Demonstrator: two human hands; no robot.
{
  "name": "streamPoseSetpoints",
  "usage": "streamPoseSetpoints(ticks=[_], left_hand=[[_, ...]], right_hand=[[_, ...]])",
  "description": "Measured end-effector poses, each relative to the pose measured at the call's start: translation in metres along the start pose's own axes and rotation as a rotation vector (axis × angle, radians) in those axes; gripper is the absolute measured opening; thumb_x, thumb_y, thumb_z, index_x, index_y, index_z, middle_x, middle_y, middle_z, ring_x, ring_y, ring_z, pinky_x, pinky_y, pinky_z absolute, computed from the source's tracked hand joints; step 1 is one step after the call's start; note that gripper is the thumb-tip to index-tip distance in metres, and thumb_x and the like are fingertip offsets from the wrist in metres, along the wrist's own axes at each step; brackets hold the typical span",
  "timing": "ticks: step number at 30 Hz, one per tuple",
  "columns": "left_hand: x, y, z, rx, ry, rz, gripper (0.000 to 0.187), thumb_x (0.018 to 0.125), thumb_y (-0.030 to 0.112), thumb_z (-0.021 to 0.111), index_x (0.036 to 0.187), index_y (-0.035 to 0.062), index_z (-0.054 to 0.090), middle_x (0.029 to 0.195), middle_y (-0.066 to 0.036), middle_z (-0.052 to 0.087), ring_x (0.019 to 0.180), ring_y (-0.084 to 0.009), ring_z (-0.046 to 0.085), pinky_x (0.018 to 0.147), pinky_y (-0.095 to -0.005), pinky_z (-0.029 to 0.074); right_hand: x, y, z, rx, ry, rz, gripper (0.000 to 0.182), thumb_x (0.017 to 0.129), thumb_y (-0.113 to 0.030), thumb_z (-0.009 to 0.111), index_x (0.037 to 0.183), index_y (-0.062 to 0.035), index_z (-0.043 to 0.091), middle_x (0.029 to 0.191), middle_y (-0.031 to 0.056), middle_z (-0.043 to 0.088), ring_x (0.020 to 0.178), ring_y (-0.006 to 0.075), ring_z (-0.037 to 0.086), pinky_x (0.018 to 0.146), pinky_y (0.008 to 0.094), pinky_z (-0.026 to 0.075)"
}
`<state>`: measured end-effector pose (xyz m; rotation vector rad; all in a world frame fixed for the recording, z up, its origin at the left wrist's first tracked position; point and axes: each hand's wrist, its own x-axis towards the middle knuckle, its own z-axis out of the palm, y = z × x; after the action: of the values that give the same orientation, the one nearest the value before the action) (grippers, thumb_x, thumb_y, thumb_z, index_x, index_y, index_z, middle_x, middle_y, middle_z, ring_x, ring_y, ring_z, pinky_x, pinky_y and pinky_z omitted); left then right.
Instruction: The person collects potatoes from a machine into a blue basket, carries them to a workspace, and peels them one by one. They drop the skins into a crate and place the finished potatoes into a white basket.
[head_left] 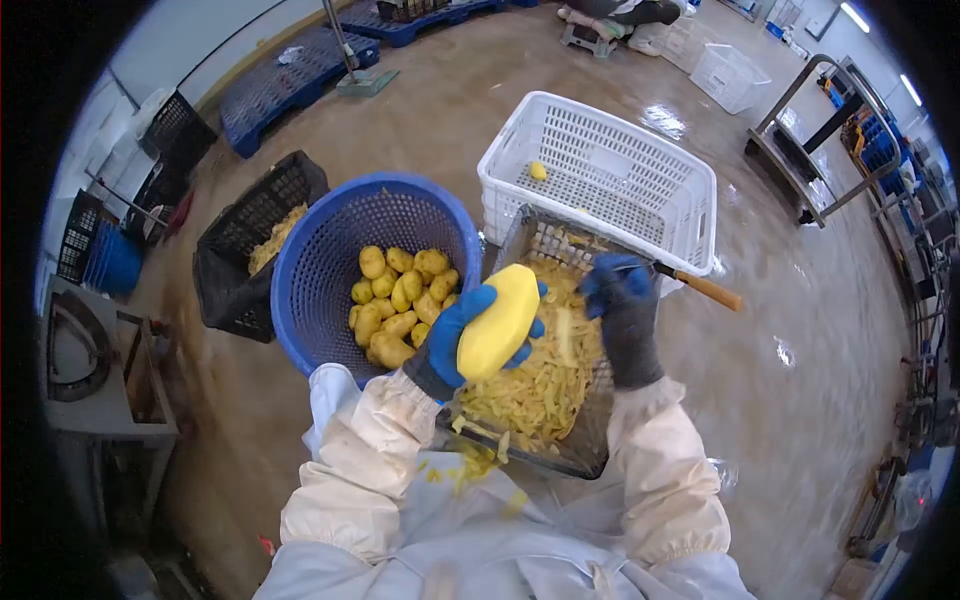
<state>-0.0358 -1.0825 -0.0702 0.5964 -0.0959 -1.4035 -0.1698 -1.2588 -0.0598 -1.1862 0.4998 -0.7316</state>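
Note:
My left hand (455,335), in a blue glove, is closed around a large peeled potato (500,322) with smooth yellow flesh. To its right, my gloved right hand (622,315) is curled closed on what looks like a peeler (705,288); its wooden handle sticks out to the right, and my fingers hide its working end. Below both hands stands a dark crate (590,462) heaped with potato peelings (540,385). Blurred scraps of peel (468,468) are in front of my apron. Unpeeled potatoes (400,295) lie in a blue perforated basket (300,255) on the left.
Beyond the peelings stands a white slotted crate (690,185) with one small peeled potato (538,171) inside. A black crate (225,290) with peelings is left of the basket. Farther off are blue pallets (285,85), a metal trolley (800,165) and a seated person (630,10).

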Motion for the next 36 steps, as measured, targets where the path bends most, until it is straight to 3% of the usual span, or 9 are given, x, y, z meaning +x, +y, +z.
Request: streamPoseSetpoints(ticks=[2, 5, 8, 10, 13, 21, 24, 26, 36], left_hand=[[0.0, 0.003, 0.007, -0.036, -0.243, -0.084, 0.051, 0.089, 0.037, 0.055, 0.126, 0.0042, 0.046, 0.106, -0.016, 0.06, 0.079, -0.0257, 0.063, 0.068, -0.0366, 0.054], [0.003, -0.001, -0.002, -0.007, -0.172, -0.079, 0.05, 0.089, 0.035, 0.055, 0.127, 0.0042, 0.045, 0.106, -0.017, 0.06, 0.08, -0.026, 0.063, 0.067, -0.0369, 0.054], [-0.001, -0.008, 0.0, 0.12, -0.013, -0.124, 0.05, 0.088, 0.034, 0.056, 0.127, 0.0036, 0.045, 0.106, -0.017, 0.06, 0.082, -0.0269, 0.063, 0.066, -0.0384, 0.054], [0.006, -0.012, -0.019, 0.089, -0.127, -0.14, 0.054, 0.089, 0.041, 0.053, 0.128, 0.0054, 0.044, 0.104, -0.016, 0.06, 0.08, -0.0274, 0.062, 0.069, -0.0377, 0.054], [0.015, -0.005, -0.018, -0.194, -0.12, -0.172, 0.052, 0.089, 0.044, 0.053, 0.124, 0.0058, 0.047, 0.103, -0.017, 0.06, 0.082, -0.0289, 0.062, 0.067, -0.0385, 0.054], [0.018, -0.014, -0.021, -0.243, -0.004, 0.011, 0.056, 0.092, 0.047, 0.045, 0.13, 0.0055, 0.044, 0.106, -0.012, 0.061, 0.087, -0.0214, 0.06, 0.067, -0.0346, 0.052], [0.018, -0.013, -0.001, -0.261, 0.154, -0.012, 0.061, 0.091, 0.048, 0.046, 0.136, 0.0065, 0.037, 0.107, -0.014, 0.059, 0.087, -0.0234, 0.061, 0.064, -0.0342, 0.052], [0.014, -0.007, -0.016, -0.217, -0.419, -0.187, 0.067, 0.09, 0.05, 0.048, 0.138, 0.0067, 0.032, 0.106, -0.017, 0.058, 0.085, -0.0263, 0.061, 0.064, -0.0357, 0.053], [0.074, -0.014, -0.05, -0.363, -0.133, -0.248, 0.055, 0.089, 0.047, 0.051, 0.124, 0.004, 0.046, 0.104, -0.014, 0.057, 0.084, -0.0253, 0.06, 0.067, -0.0379, 0.054]], right_hand=[[0.0, -0.015, -0.006, 0.083, 0.033, 0.019, 0.018, 0.086, -0.014, 0.063, 0.097, -0.002, 0.056, 0.074, 0.0065, 0.062, 0.054, 0.0127, 0.055, 0.048, 0.0217, 0.043], [-0.036, -0.034, 0.031, -0.059, -0.302, 0.225, 0.014, 0.087, -0.017, 0.061, 0.087, -0.0032, 0.056, 0.069, 0.0051, 0.059, 0.051, 0.0116, 0.053, 0.046, 0.0221, 0.042], [0.0, -0.016, -0.015, -0.136, 0.069, 0.041, 0.014, 0.09, -0.016, 0.056, 0.097, -0.0035, 0.057, 0.073, 0.0033, 0.057, 0.058, 0.0088, 0.053, 0.053, 0.0205, 0.044], [0.019, 0.001, -0.05, 0.101, 0.061, -0.123, 0.012, 0.09, -0.015, 0.056, 0.095, -0.0045, 0.056, 0.074, 0.0021, 0.055, 0.058, 0.0086, 0.051, 0.052, 0.0216, 0.043], [-0.01, -0.022, -0.007, 0.277, 0.004, 0.066, 0.011, 0.089, -0.013, 0.057, 0.096, -0.0039, 0.055, 0.074, 0.0029, 0.055, 0.06, 0.0094, 0.053, 0.053, 0.0226, 0.044], [-0.058, -0.006, 0.044, -0.128, -0.435, 0.057, 0.015, 0.087, -0.013, 0.061, 0.096, -0.0012, 0.058, 0.081, 0.0066, 0.063, 0.067, 0.0112, 0.059, 0.06, 0.0227, 0.048], [-0.025, -0.01, 0.018, 0.088, -0.067, 0.099, 0.014, 0.088, -0.015, 0.061, 0.094, -0.0027, 0.058, 0.078, 0.0066, 0.062, 0.063, 0.0114, 0.057, 0.056, 0.0225, 0.046], [0.004, -0.013, -0.018, 0.236, 0.068, -0.012, 0.015, 0.089, -0.017, 0.06, 0.093, -0.0033, 0.058, 0.075, 0.0061, 0.06, 0.058, 0.0117, 0.055, 0.052, 0.0223, 0.044], [-0.001, -0.016, -0.031, 0.429, 0.102, 0.116, 0.02, 0.089, -0.02, 0.059, 0.096, -0.0011, 0.058, 0.075, 0.0075, 0.06, 0.056, 0.0128, 0.053, 0.051, 0.0231, 0.044]])
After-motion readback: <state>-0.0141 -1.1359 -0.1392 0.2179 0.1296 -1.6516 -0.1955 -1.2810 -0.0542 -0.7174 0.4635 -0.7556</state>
